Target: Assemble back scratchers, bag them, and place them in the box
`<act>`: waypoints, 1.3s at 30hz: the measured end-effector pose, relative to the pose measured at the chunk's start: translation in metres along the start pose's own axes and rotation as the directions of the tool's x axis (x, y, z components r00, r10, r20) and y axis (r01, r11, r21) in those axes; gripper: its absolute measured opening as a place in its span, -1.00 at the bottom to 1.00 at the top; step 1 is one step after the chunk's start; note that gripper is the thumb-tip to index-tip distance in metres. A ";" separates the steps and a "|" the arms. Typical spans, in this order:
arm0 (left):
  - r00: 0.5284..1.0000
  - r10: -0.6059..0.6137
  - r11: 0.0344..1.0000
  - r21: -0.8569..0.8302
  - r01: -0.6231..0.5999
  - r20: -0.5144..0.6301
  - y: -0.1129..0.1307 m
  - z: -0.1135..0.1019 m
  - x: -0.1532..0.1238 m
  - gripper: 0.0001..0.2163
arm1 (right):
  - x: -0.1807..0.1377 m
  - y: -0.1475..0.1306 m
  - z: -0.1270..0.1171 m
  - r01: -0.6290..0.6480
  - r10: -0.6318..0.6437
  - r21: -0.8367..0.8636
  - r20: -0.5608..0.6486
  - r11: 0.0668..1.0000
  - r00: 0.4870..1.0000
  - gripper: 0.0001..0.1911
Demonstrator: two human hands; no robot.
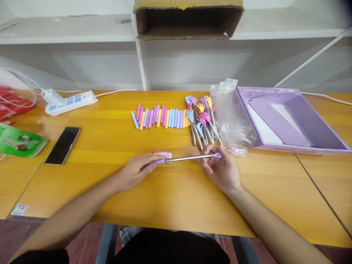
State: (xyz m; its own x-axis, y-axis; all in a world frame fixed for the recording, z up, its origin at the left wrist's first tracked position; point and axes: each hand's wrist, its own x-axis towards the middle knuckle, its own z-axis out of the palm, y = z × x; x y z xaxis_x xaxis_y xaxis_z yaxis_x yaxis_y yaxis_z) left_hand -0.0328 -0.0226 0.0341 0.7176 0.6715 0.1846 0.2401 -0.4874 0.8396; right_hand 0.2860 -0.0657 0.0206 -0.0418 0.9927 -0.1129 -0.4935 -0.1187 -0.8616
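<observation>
Lilac back scratcher held crosswise between both hands

The back scratcher (189,158), a slim metal rod with lilac ends, spans the middle of the counter (165,198), roughly parallel to its near edge. The left hand (137,169) pinches the lilac handle between thumb and fingers; the right hand (221,167) grips the other lilac end, its fingers loosely curled. A small pink packet (165,154), partly hidden, lies just behind the left fingers.

Toward the back edge, a row of pink, blue, yellow and lilac handle grips (162,117) runs up to a heap of claw-headed scratchers (202,117), whose rods point at the near edge and crowd the space just beyond the right hand. Clear plastic bags (225,106) fill the gap between that heap and an open lilac box (305,149) farther right; a lilac panel (277,121) slants inside it.

Left of the row, a black-screened phone (63,145) lies well apart from the hands. Behind it, near the back edge, sits a white power strip (70,103); a green packet (22,141) and red packaging (13,104) lie farther left. A "39" sticker (19,209) marks the near edge at left. Above the back edge, an open cardboard box (165,5) juts from white shelving (68,31).
</observation>
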 end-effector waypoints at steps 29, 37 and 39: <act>0.981 0.191 0.729 0.672 -0.127 -0.022 0.001 0.002 -0.016 -0.69 | -0.003 -0.001 -0.001 0.010 0.036 -0.227 0.201 0.974 0.979 -0.40; 0.972 0.224 0.736 0.666 -0.123 -0.067 0.003 0.002 -0.015 -0.71 | -0.005 0.000 0.000 0.003 0.045 -0.250 0.186 0.968 0.982 -0.35; 0.973 0.223 0.765 0.628 -0.140 -0.055 0.001 0.003 -0.014 -0.71 | -0.008 0.004 0.002 -0.003 0.057 -0.269 0.191 0.963 0.980 -0.33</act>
State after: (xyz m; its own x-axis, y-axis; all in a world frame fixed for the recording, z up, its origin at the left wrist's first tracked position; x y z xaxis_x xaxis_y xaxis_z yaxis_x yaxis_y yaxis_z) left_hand -0.0408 -0.0341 0.0307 0.7162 0.5751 0.3952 0.4938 -0.8179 0.2954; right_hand 0.2825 -0.0740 0.0192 -0.2351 0.9698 -0.0648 -0.2417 -0.1229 -0.9625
